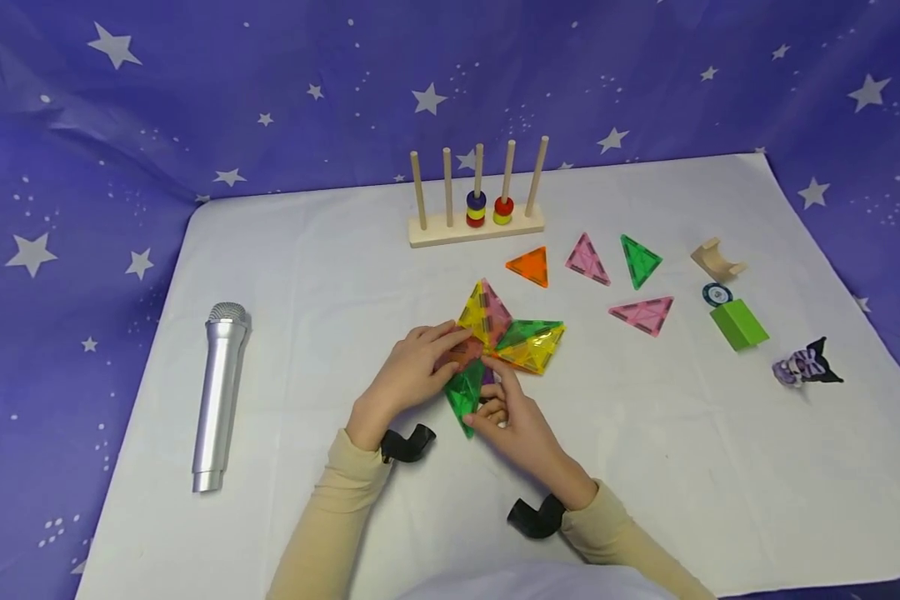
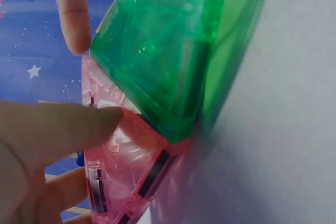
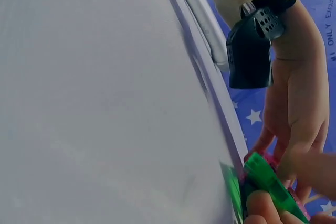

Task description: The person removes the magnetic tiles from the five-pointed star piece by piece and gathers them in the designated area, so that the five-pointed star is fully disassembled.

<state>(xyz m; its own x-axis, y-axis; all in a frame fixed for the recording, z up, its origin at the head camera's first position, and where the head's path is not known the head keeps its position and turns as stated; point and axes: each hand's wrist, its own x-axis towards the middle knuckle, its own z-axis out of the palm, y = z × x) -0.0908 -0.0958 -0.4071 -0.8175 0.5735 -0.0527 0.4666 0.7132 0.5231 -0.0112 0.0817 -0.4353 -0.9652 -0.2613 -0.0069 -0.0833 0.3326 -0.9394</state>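
Note:
A star-like build of translucent magnetic tiles, in yellow, pink, green and purple, stands at the table's middle; its yellow tile (image 1: 471, 307) points away from me. My left hand (image 1: 412, 371) holds the pink tile (image 2: 123, 166) on the build's left side, thumb on one face and fingers on the other. Close by, my right hand (image 1: 521, 425) grips the green tile (image 1: 463, 390) at the near side, thumb by its lower tip and index finger by the build's centre. The fingers partly hide the purple tile behind the green one.
Loose triangular tiles, among them an orange tile (image 1: 532, 267) and a green triangle (image 1: 640, 262), lie behind and right. A peg stand (image 1: 442, 232) with rings is at the back. A silver microphone (image 1: 217, 400) lies left; a green block (image 1: 738, 325) and small figure (image 1: 802, 365) sit right.

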